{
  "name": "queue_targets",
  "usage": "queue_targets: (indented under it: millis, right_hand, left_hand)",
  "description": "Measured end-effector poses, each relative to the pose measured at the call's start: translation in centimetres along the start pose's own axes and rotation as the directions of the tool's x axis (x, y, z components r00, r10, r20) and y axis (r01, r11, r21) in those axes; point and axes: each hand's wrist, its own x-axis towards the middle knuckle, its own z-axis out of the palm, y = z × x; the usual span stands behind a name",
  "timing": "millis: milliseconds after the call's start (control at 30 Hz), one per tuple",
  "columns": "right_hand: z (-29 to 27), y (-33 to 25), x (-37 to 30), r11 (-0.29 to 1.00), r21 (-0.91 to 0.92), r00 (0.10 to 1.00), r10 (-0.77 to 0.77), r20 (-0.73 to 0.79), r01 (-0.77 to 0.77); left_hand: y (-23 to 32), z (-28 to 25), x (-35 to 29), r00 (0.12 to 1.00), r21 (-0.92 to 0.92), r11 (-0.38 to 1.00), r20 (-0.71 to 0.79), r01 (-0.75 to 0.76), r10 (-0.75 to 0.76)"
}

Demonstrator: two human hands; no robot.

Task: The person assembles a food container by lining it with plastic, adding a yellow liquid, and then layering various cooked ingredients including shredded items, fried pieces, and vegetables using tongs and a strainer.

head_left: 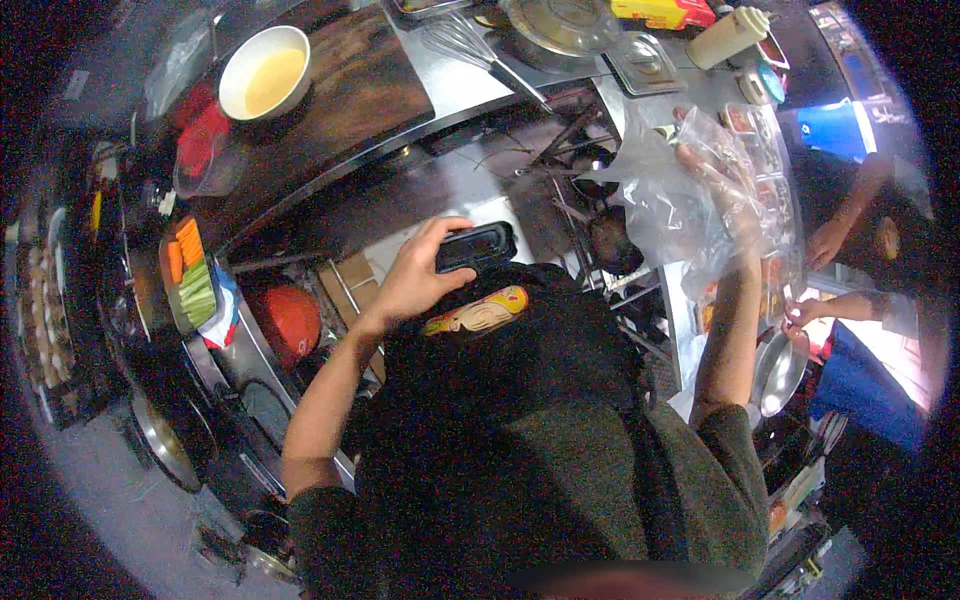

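Observation:
My left hand (pixel 425 268) is closed around a small black rectangular container (pixel 478 248), thumb on the near side and fingers over the far side. It is held just in front of my dark apron (pixel 500 400), above a printed patch (pixel 480 312). Out to the right, my right hand (pixel 738 212) is wrapped in a crumpled clear plastic bag (pixel 655 205), which hangs down toward my body. The film blurs the fingers, but they appear to grip it. Beside that hand runs a row of clear-lidded compartments (pixel 768 190) with food inside.
A white bowl of yellow liquid (pixel 275 82) sits on a dark wooden board (pixel 365 85); a whisk (pixel 470 50) lies beside it. At left is a tray of carrot and cucumber sticks (pixel 190 275). Another person's hands (pixel 826 242) are at the right, near a metal bowl (pixel 778 372).

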Motion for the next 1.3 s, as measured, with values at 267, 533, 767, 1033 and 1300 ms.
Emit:
queue_targets:
  millis: [267,533,767,1033,1300]
  right_hand:
    - [-2.1,2.4,-1.4,0.998,0.023,0.994,0.058,-0.093,-0.056]
    - [-1.6,2.1,-1.4,0.993,-0.087,0.995,-0.081,-0.064,0.075]
    - [-2.6,2.9,-1.5,0.991,-0.092,0.993,-0.102,-0.067,0.095]
    - [-1.1,4.6,-0.6,0.846,-0.471,0.968,-0.237,0.087,0.249]
    - [6.6,16.9,-1.7,0.656,-0.565,0.799,-0.099,0.593,0.501]
  left_hand:
    - [5.2,3.1,0.9,0.829,0.509,0.765,0.556,-0.393,0.056]
    - [3.5,4.8,3.5,0.851,0.527,0.707,0.482,-0.471,0.208]
    - [2.4,4.2,1.3,0.953,0.600,0.786,0.299,-0.147,-0.051]
    - [3.3,5.2,1.5,0.946,0.563,0.811,0.322,-0.159,-0.038]
    - [1.3,4.4,0.7,0.988,-0.048,0.994,-0.116,0.095,-0.100]
